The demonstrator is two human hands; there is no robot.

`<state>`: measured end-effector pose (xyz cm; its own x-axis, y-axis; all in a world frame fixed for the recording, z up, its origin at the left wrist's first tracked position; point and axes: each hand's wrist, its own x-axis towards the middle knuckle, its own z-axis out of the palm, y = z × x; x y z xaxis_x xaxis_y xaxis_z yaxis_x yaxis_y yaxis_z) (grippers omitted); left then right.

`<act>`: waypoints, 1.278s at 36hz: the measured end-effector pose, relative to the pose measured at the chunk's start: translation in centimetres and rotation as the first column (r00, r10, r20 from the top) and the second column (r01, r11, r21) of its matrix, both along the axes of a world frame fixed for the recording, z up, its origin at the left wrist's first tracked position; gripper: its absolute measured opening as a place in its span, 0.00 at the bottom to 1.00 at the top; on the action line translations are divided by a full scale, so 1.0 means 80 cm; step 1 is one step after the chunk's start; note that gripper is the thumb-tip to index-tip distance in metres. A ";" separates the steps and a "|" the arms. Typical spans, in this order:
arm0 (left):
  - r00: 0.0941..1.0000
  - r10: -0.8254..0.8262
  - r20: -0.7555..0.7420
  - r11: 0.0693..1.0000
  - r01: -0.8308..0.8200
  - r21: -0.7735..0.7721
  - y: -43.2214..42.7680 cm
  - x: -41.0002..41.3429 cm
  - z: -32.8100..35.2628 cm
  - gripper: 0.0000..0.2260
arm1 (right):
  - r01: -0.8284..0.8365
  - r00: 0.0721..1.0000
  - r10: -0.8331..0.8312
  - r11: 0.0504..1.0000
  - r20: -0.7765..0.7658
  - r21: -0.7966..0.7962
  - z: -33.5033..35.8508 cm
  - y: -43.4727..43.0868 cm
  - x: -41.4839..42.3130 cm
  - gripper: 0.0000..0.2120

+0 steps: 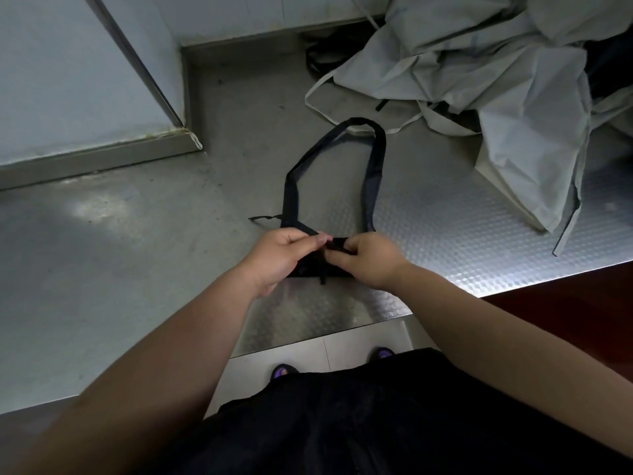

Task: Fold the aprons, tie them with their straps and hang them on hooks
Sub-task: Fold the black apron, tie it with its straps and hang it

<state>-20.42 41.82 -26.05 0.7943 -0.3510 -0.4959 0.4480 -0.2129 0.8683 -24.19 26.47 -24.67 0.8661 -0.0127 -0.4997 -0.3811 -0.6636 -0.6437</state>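
The head camera looks down at a shiny metal desk [137, 269]. A small folded black apron [310, 267] lies on the desk near its front edge, and both hands mostly hide it, so its folds are hard to see. The left hand [277, 258] has its fingers [318, 239] curled and pinches a thin black strap [306, 231] on top of the bundle. The right hand [370, 262] is curled too, and it grips the strap right beside the left hand. Where the strap goes between the two hands cannot be seen. The apron's long neck loop [376, 159] lies flat on the desk, away from the person. A heap of crumpled grey aprons [496, 80] sits at the far right, cut off by the picture's edge. Something dark under the heap is too hidden to make out.
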 end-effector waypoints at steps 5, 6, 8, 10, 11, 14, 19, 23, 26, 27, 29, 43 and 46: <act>0.999 0.039 0.018 0.995 -0.038 -0.088 -0.002 -0.007 -0.003 0.05 | 0.142 0.989 -0.134 0.972 -0.056 0.186 -0.007 0.006 -0.001 0.15; 0.999 0.033 0.029 0.995 -0.030 -0.092 -0.002 -0.007 -0.003 0.05 | 0.182 0.983 -0.164 0.944 -0.085 0.276 -0.007 0.005 -0.001 0.13; 0.999 0.007 0.049 0.996 -0.003 -0.091 -0.001 -0.007 -0.004 0.05 | 0.235 0.971 -0.191 0.883 -0.146 0.407 -0.008 0.003 -0.001 0.09; 0.998 0.009 0.059 0.996 -0.003 -0.086 0.000 -0.007 -0.006 0.05 | 0.323 0.945 -0.249 0.797 -0.210 0.511 -0.012 -0.001 0.003 0.05; 0.998 0.018 0.055 0.996 -0.013 -0.092 0.000 -0.007 -0.006 0.07 | 0.376 0.926 -0.283 0.744 -0.250 0.553 -0.011 -0.004 0.005 0.04; 0.998 0.019 0.055 0.996 -0.014 -0.090 0.002 -0.008 -0.005 0.06 | 0.416 0.908 -0.321 0.618 -0.270 0.667 -0.008 -0.008 0.008 0.09; 0.974 0.180 0.135 0.983 -0.175 -0.054 0.000 -0.013 -0.008 0.07 | 0.448 0.858 -0.507 0.659 -0.083 0.604 -0.025 -0.001 -0.011 0.11; 0.888 0.277 0.367 0.936 -0.336 0.107 -0.003 -0.026 -0.018 0.04 | 0.475 0.835 -0.528 0.833 0.153 0.282 -0.031 0.001 -0.022 0.07; 0.822 0.249 0.513 0.878 -0.415 0.240 0.003 -0.034 -0.027 0.06 | 0.564 0.770 -0.608 0.791 0.195 0.237 -0.038 -0.002 -0.029 0.09; 0.816 0.253 0.519 0.864 -0.432 0.259 0.005 -0.036 -0.030 0.07 | 0.583 0.752 -0.629 0.774 0.197 0.245 -0.040 -0.001 -0.031 0.10; 0.830 0.246 0.500 0.847 -0.435 0.304 0.008 -0.041 -0.034 0.10 | 0.614 0.721 -0.659 0.751 0.212 0.245 -0.044 0.001 -0.037 0.11; 0.854 -0.230 0.466 0.839 -0.069 0.540 0.015 0.020 -0.016 0.11 | 0.486 0.852 -0.499 0.866 0.159 0.114 -0.039 -0.019 -0.032 0.14; 0.879 -0.215 0.425 0.813 -0.080 0.577 0.013 0.020 -0.023 0.10 | 0.467 0.863 -0.454 0.884 0.223 -0.011 -0.034 -0.019 -0.035 0.10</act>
<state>-18.85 42.84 -27.92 0.9593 -0.1884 -0.2106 0.0026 -0.7392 0.6735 -26.95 24.93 -27.38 0.8374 -0.4608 -0.2941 -0.5155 -0.4868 -0.7051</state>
